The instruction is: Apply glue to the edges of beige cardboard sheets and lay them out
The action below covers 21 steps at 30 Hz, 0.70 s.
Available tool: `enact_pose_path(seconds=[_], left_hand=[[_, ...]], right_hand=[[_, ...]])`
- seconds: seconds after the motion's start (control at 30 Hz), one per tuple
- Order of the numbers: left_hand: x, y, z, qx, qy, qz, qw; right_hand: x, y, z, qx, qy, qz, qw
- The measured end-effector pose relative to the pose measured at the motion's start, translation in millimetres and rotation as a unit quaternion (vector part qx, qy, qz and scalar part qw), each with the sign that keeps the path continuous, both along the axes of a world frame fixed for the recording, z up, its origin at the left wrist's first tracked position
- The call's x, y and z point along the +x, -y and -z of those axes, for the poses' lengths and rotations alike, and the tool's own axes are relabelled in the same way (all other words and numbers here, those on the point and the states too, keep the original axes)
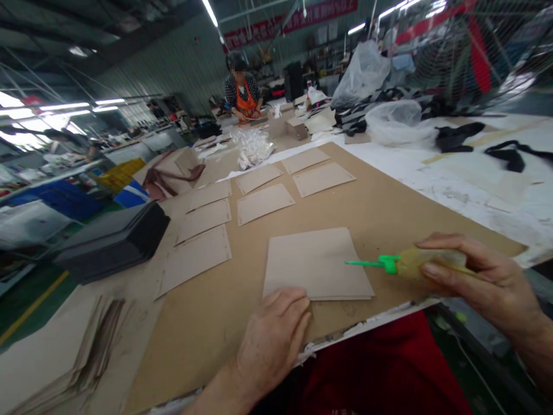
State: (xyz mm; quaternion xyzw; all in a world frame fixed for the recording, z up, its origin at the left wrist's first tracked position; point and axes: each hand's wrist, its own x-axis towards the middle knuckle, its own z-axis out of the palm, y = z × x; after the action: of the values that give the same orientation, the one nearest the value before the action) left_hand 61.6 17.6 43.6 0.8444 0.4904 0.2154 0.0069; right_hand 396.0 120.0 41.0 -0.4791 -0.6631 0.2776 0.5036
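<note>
A small stack of tan cardboard sheets (317,259) lies on the brown board in front of me, its near edges slightly offset. My left hand (276,331) rests on the near left corner of these sheets, fingers lying side by side over the edge. My right hand (479,276) is wrapped round a yellowish glue bottle (417,264), held on its side with the thin green nozzle pointing left. The nozzle tip is over the right part of the top sheet; whether it touches cannot be made out.
Several single cardboard sheets (265,203) are laid out farther back on the brown board (389,213). A black foam-like stack (116,239) and a cardboard pile (56,357) stand at left. Plastic bags (397,121) and black strips (460,137) lie at right. A person (243,95) works behind.
</note>
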Motion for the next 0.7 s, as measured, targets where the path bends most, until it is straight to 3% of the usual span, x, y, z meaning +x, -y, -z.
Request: enact_pose_path(seconds=[0.17, 0.37, 0.5, 0.7], left_hand=[[25, 18, 28.3, 0.061, -0.036, -0.064, 0.995], [30, 20, 39.8, 0.101, -0.087, -0.071, 0.989], [31, 20, 40.6, 0.093, -0.091, -0.075, 0.989], [32, 21, 42.0, 0.116, -0.1, -0.076, 0.985]], right_hand=[[-48, -9, -26.1, 0.102, 0.101, -0.166, 0.976], [-120, -16, -43.7, 0.179, 0.174, -0.334, 0.909], [-151, -19, -46.7, 0.225, 0.238, -0.377, 0.867], [-169, -21, -52.4, 0.194, 0.273, -0.421, 0.843]])
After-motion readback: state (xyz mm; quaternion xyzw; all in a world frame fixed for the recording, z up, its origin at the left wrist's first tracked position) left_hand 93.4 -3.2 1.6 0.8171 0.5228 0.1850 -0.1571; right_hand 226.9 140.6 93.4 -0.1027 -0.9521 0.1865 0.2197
